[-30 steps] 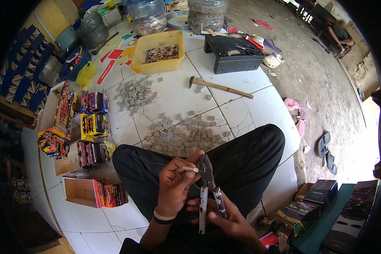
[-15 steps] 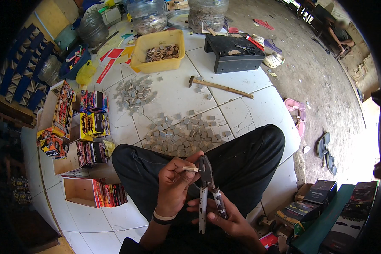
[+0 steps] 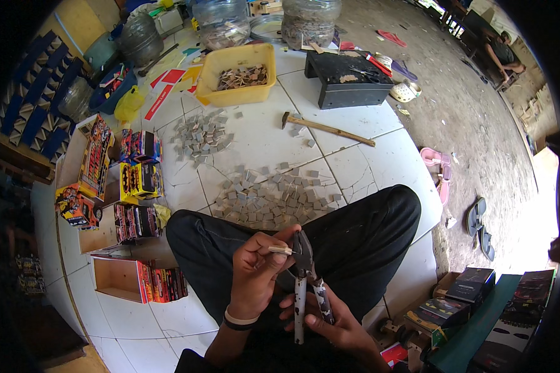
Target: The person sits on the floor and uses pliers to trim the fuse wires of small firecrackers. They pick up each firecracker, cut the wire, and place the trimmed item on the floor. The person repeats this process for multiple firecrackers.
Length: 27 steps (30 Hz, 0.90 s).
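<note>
Over my lap, my left hand (image 3: 252, 278) is closed in a pinch on a small pale wooden piece (image 3: 280, 250). A thin wire or nail seems to stick out of its end, beside the jaws of a pair of pliers (image 3: 304, 260). My right hand (image 3: 341, 323) is closed round the pliers' handles, whose white coating is chipped and dark in patches. The jaws point up and look nearly together; my left index fingertip rests by their tip. In front of my knees lies a heap of small grey square tiles (image 3: 274, 198), several with thin pale sticks.
Farther off are a second tile heap (image 3: 200, 134), a hammer (image 3: 330, 129), a yellow basin (image 3: 236, 96) of wooden bits and a low black stool (image 3: 350, 93). Boxes (image 3: 118, 280) stand at my left, more boxes (image 3: 473, 283) at my right. A person (image 3: 501, 55) sits at the far right.
The pliers' jaws look closer together than before, and the wooden piece stays in my left fingers. The view has shifted slightly. The far person's head and arm have moved a little.
</note>
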Each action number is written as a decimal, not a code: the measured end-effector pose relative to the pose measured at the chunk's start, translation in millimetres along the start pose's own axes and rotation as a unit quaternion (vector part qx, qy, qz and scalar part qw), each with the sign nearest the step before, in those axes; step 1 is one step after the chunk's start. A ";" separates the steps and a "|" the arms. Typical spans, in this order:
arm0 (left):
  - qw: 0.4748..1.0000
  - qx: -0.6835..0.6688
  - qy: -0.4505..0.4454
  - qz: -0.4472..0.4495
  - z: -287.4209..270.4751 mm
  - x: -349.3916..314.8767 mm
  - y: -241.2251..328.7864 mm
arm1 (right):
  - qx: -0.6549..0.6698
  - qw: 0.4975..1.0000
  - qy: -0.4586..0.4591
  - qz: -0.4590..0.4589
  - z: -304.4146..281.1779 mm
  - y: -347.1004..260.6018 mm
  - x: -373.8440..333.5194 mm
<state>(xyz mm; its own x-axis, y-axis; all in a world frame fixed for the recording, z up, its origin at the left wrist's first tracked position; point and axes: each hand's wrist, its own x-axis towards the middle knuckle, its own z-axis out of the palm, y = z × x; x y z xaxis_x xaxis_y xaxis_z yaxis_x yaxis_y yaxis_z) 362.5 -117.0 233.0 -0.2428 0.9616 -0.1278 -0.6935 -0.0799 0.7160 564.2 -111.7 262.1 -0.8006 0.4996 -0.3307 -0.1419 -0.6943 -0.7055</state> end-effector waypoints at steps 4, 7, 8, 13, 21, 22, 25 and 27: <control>1.000 0.003 -0.003 0.004 0.0 -0.2 0.1 | -0.018 1.000 -0.013 -0.002 -3.2 1.5 0.5; 1.000 0.002 -0.001 0.003 0.3 -1.0 0.4 | -0.023 1.000 -0.013 0.000 -3.2 1.4 0.2; 1.000 -0.006 0.000 0.004 0.6 -1.3 0.5 | -0.026 1.000 -0.012 -0.001 -2.7 0.9 0.2; 1.000 -0.001 0.001 0.000 1.8 -1.6 1.6 | 0.006 1.000 -0.002 0.002 3.1 -2.2 0.3; 1.000 0.003 0.000 0.001 3.1 -1.6 2.4 | 0.004 1.000 -0.005 0.000 1.9 -0.1 1.1; 1.000 0.003 0.001 0.000 3.0 -1.8 2.6 | 0.004 1.000 -0.004 0.002 1.9 0.2 0.9; 1.000 0.006 0.002 -0.002 2.1 -2.4 2.5 | -0.011 1.000 -0.010 -0.006 0.8 1.3 0.3; 1.000 0.006 0.004 -0.003 1.0 -2.9 2.0 | -0.011 1.000 -0.010 0.017 -1.9 3.0 -0.7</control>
<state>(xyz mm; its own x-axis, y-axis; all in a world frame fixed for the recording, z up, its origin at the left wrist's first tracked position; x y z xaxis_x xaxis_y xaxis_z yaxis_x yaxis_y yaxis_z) 362.5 -119.7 235.5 -0.2443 0.9599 -0.1377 -0.6869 -0.0711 0.7232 565.4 -113.2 259.0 -0.8158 0.4658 -0.3428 -0.1019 -0.6991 -0.7077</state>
